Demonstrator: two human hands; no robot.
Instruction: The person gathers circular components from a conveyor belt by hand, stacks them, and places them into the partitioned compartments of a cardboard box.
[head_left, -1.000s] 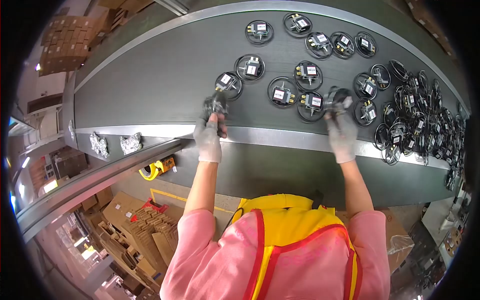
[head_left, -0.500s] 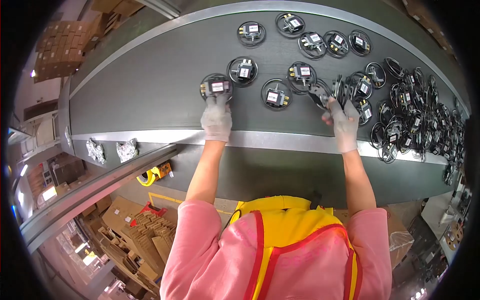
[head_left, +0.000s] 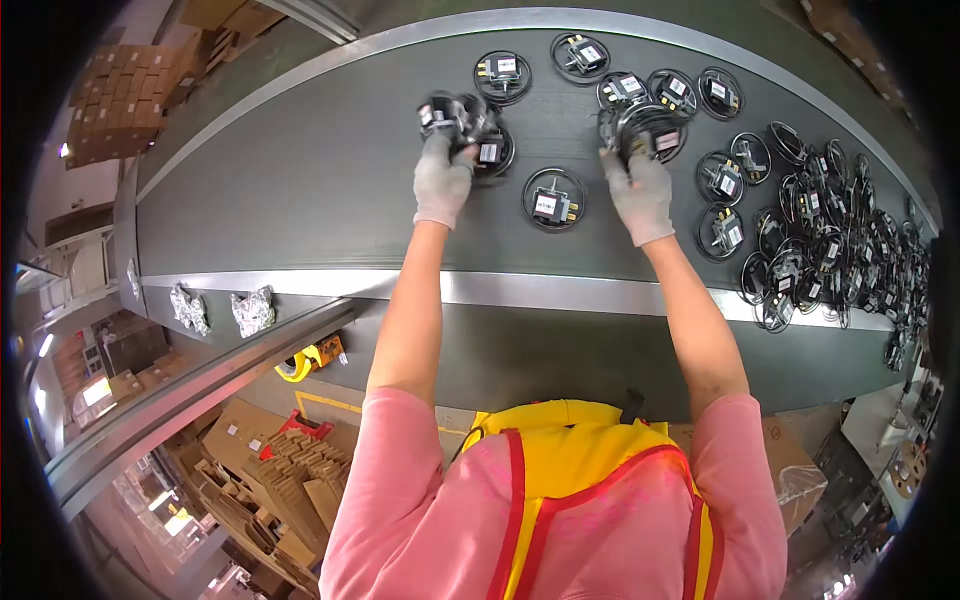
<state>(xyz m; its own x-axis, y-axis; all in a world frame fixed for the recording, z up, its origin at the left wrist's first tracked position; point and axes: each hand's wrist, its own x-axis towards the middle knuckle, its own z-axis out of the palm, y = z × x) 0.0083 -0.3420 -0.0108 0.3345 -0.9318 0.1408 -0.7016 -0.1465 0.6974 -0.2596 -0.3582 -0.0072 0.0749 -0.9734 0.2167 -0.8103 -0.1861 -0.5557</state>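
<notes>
My left hand (head_left: 442, 188), in a pale glove, is closed on a thermostat with a coiled black tube (head_left: 440, 115), blurred by motion. Just behind it, another thermostat (head_left: 490, 154) is partly covered; whether the hand also touches that one I cannot tell. My gloved right hand (head_left: 640, 198) grips a bunch of coiled thermostats (head_left: 655, 135), also smeared, and its exact number is hidden. Between my hands a single thermostat (head_left: 552, 205) lies flat on the grey belt (head_left: 330, 170), its white label up and its brass-coloured terminals to the right.
Several thermostats lie along the belt's far side, including one (head_left: 503, 75) beyond my left hand. A dense heap of them (head_left: 850, 240) covers the right end. Two foil-like crumpled bundles (head_left: 253, 310) sit by the metal edge (head_left: 350, 284) at left. Cardboard (head_left: 290, 470) is stacked below.
My left hand has moved forward, carrying the thermostat off the belt. My right hand has swung left and forward with its bunch, over where another thermostat lay.
</notes>
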